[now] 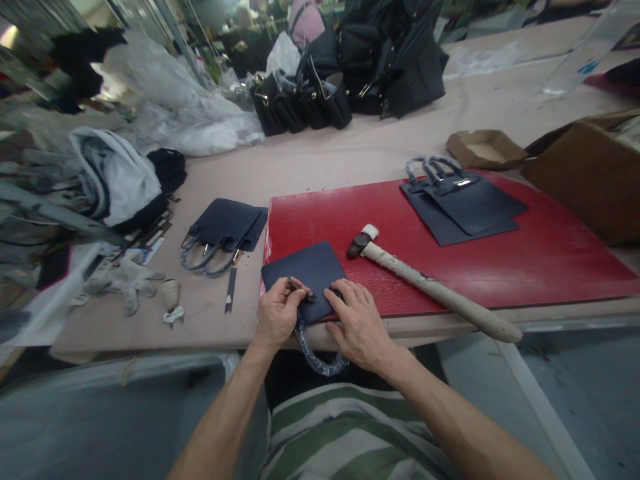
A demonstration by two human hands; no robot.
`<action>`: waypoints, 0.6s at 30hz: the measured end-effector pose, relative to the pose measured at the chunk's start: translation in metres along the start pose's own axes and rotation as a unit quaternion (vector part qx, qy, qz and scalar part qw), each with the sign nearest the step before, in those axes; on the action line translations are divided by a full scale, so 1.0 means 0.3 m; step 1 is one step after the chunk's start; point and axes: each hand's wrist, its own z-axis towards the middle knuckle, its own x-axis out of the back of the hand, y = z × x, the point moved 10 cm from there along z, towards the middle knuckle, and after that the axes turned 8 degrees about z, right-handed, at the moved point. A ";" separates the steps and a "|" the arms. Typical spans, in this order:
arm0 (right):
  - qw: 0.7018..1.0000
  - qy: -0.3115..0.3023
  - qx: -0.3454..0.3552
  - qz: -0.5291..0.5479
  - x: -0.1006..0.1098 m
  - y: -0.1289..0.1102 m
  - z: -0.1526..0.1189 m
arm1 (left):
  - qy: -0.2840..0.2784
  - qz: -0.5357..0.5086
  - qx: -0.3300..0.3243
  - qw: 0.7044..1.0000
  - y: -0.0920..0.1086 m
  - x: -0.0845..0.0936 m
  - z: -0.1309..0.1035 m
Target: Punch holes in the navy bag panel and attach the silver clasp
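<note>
A dark navy leather bag panel [315,261] lies on the left end of the red mat [320,213]. Its handle [320,360], wrapped in clear plastic, loops over the table's front edge. My left hand [281,310] is closed around a small metal tool [295,284], with its tip at the panel; the tool's exact kind is unclear. Fingers spread, my right hand [359,319] rests on the panel's right side, near a small dark piece at the fingertips. To the right lies a hammer [425,280] with a wrapped handle.
Another navy bag [225,227] sits left of the mat, above a dark flat strip [231,291]. Navy bag parts [465,200] lie on the mat's right. Gloves [125,280] and a thread cone [171,297] are at left. Black bags [300,100] and cardboard boxes [585,173] stand farther back.
</note>
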 end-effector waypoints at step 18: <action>0.960 0.036 -0.145 -0.237 0.315 0.281 0.042 | -0.024 0.167 -0.182 0.969 0.111 -0.047 -0.044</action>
